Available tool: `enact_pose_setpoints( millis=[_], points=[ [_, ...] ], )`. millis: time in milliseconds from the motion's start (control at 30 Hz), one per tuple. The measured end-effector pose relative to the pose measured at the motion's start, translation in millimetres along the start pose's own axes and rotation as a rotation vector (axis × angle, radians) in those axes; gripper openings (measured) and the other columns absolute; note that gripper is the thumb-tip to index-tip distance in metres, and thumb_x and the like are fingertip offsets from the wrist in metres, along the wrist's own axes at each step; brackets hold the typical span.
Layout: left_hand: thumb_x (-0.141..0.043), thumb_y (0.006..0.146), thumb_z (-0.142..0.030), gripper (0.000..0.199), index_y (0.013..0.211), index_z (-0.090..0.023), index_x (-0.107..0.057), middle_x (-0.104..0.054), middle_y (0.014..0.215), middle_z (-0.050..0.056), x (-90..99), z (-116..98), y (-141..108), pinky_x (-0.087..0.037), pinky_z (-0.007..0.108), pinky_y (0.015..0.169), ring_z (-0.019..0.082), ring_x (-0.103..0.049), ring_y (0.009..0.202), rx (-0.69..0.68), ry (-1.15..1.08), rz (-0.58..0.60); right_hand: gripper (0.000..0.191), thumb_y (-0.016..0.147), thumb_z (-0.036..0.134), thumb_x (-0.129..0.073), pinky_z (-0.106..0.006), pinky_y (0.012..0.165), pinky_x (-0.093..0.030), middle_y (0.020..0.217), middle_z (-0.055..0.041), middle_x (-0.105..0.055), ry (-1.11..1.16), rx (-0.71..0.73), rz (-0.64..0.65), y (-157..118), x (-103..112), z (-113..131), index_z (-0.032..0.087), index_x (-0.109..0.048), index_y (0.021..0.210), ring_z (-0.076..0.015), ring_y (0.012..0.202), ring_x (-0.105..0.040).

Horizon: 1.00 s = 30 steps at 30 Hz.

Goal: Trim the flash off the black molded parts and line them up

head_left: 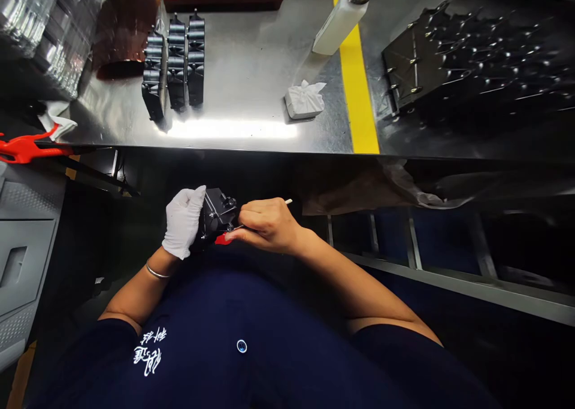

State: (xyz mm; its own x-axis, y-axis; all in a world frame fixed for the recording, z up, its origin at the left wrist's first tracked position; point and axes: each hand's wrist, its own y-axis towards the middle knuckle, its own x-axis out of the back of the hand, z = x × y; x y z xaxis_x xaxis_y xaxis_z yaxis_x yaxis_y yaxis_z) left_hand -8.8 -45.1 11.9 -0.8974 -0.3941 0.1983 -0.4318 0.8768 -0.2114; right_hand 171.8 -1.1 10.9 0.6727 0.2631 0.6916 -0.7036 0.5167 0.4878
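Observation:
My left hand (183, 222), in a white glove, is closed round a black moulded part (218, 208) with small shiny posts, held in front of my body below the table edge. My bare right hand (268, 224) is pinched at the part's right side. A thin stick with a pale end (288, 201) pokes out behind its knuckles; its working tip is mostly hidden by the fingers. By my right thumb, under the part, shows something red (223, 239) whose kind I cannot make out.
On the metal table (251, 67) stand several black parts (177, 61), a white folded wipe (305, 99), a white bottle (341, 23) and a brown roll (126, 32). Many more black parts (485, 55) lie beyond the yellow stripe (359, 91). A grey bin (27, 241) is at left.

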Motion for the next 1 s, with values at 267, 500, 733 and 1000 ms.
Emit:
enact_pose_setpoints(
  millis=[267, 500, 733, 1000],
  points=[
    [-0.066, 0.078, -0.06, 0.044, 0.066, -0.02, -0.054, -0.049, 0.064, -0.003, 16.7, -3, 15, -0.037, 0.024, 0.053, 0.01, -0.041, 0.058, 0.034, -0.102, 0.342, 0.045, 0.091, 0.058, -0.053, -0.022, 0.051, -0.038, 0.062, 0.0001, -0.058, 0.218, -0.287, -0.24, 3, -5, -14, 0.018, -0.058, 0.072, -0.0091, 0.053, -0.05],
    [-0.066, 0.078, -0.06, 0.042, 0.071, -0.019, -0.059, -0.053, 0.069, -0.002, 15.5, -8, 14, -0.04, 0.024, 0.056, 0.01, -0.044, 0.061, 0.045, -0.08, 0.293, 0.045, 0.1, 0.05, -0.036, -0.026, 0.064, -0.048, 0.077, -0.0049, -0.066, 0.215, -0.414, -0.256, 11, -12, -20, 0.018, -0.063, 0.084, -0.013, 0.068, -0.061],
    [-0.067, 0.078, -0.057, 0.039, 0.072, -0.018, -0.063, -0.061, 0.068, -0.001, 15.6, -5, 6, -0.045, 0.024, 0.062, 0.011, -0.052, 0.064, -0.081, -0.019, 0.223, 0.044, 0.096, 0.055, -0.043, -0.025, 0.058, -0.045, 0.07, -0.0025, -0.063, 0.289, -0.438, -0.324, 12, -11, -20, 0.018, -0.063, 0.081, -0.0117, 0.061, -0.056],
    [-0.068, 0.084, -0.04, 0.019, 0.082, -0.021, -0.071, -0.071, 0.073, 0.0, 17.6, -3, 2, -0.048, 0.023, 0.066, 0.012, -0.063, 0.065, -0.427, 0.114, 0.138, 0.038, 0.093, 0.051, -0.052, -0.024, 0.055, -0.043, 0.065, 0.0004, -0.058, 0.279, -0.493, -0.416, 10, -13, -21, 0.018, -0.062, 0.078, -0.0102, 0.058, -0.051]
  ],
)
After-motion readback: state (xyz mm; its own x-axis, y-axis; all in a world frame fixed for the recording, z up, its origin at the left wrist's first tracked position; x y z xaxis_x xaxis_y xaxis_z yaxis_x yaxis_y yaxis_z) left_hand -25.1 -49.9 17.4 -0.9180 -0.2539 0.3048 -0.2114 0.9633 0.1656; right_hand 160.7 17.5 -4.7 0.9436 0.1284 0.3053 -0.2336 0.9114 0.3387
